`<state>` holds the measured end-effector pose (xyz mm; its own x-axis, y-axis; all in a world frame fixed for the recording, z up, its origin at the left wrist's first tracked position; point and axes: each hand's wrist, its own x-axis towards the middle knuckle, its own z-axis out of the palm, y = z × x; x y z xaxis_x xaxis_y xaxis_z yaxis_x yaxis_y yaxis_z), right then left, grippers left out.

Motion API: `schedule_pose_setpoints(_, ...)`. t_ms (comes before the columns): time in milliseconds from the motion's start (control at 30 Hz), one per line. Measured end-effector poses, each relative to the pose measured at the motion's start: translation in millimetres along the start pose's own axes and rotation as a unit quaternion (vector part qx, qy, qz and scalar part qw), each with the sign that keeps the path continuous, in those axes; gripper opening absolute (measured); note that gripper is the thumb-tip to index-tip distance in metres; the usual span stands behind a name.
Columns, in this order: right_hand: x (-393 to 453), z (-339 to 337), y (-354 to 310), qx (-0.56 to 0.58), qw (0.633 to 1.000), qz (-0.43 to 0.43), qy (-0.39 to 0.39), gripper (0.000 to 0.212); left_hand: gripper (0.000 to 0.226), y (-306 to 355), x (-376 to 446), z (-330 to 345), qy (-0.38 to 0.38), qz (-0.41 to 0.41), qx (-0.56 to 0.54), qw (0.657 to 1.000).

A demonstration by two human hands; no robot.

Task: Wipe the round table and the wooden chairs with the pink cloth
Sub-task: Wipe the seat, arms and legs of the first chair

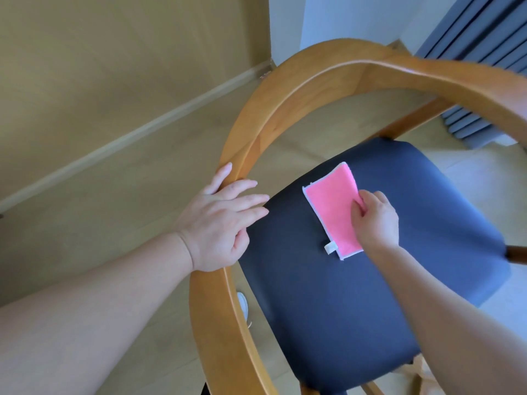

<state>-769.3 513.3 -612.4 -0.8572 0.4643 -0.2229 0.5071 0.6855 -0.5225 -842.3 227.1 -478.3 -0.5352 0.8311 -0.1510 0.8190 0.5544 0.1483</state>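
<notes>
Head view: left hand [221, 223] rests on the curved rail of the wooden chair [251, 138], fingers straight and spread. Right hand [376, 218], fingers curled, pinches the pink cloth [330, 206], which lies flat on the dark seat [356, 295].

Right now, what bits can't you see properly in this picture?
Head view only:
- Round table: nowhere in the frame, so I cannot tell its state.
- Wooden chair: its legs are mostly hidden under the dark seat, and its curved rail is cut off by the right edge.
- Pink cloth: the right hand covers one edge.
- Rail under the left hand: hidden by the palm.
- White thing on the floor: mostly behind the rail, unclear.
</notes>
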Motion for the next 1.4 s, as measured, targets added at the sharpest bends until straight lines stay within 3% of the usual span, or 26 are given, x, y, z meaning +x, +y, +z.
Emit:
schedule_pose_setpoints(167,19.2,-32.8,-38.5,-0.131,0.973,-0.167,0.087,0.005,0.048,1.3,1.0,-2.0,-0.003,-0.006,-0.008,1.0)
schedule_pose_setpoints(200,15.9,-28.5,-44.8,-0.171,0.966,-0.183,0.065,0.01,0.048,1.3,1.2,-2.3,-0.003,-0.006,-0.008,1.0)
schedule_pose_setpoints(267,1.3,-6.5,-54.3,-0.274,0.941,-0.189,-0.052,0.02,0.048,1.0,1.6,-2.4,0.0,-0.004,-0.009,1.0)
schedule_pose_setpoints(333,-18.9,19.1,-55.3,-0.307,0.922,-0.194,-0.136,0.025,0.048,0.7,1.9,-2.2,0.004,-0.003,-0.014,1.0)
schedule_pose_setpoints(467,-26.1,51.0,-39.5,-0.263,0.924,-0.235,-0.148,0.075,0.048,-0.1,2.0,-1.6,0.012,0.001,-0.02,1.0)
schedule_pose_setpoints(533,-14.8,62.3,-25.5,-0.285,0.915,-0.225,-0.173,0.086,0.048,-0.2,1.5,-1.0,0.019,0.003,-0.023,1.0)
schedule_pose_setpoints(700,-12.7,83.5,-20.8,-0.203,0.94,-0.25,-0.111,0.057,0.048,-2.0,1.6,1.8,0.03,0.01,-0.016,0.999)
schedule_pose_setpoints(833,-13.6,89.0,-21.1,-0.162,0.946,-0.266,-0.095,0.051,0.049,-1.1,2.2,2.1,0.028,0.012,-0.01,0.999)
schedule_pose_setpoints(900,-30.1,92.8,-27.9,-0.146,0.926,-0.326,-0.12,0.051,0.05,0.3,0.8,1.7,0.025,0.012,-0.006,1.0)
schedule_pose_setpoints(1033,-93.9,117.0,-47.2,-0.196,0.852,-0.453,-0.173,0.056,0.05,1.5,1.2,-0.1,0.012,0.014,0.01,1.0)
schedule_pose_setpoints(1233,-104.9,125.4,-51.0,-0.249,0.826,-0.468,-0.19,0.058,0.049,1.7,1.3,-1.8,-0.005,0.02,0.021,1.0)
schedule_pose_setpoints(1400,-88.1,123.1,-41.5,-0.222,0.806,-0.494,-0.239,0.06,0.049,1.9,1.2,-2.1,0.0,0.019,0.023,1.0)
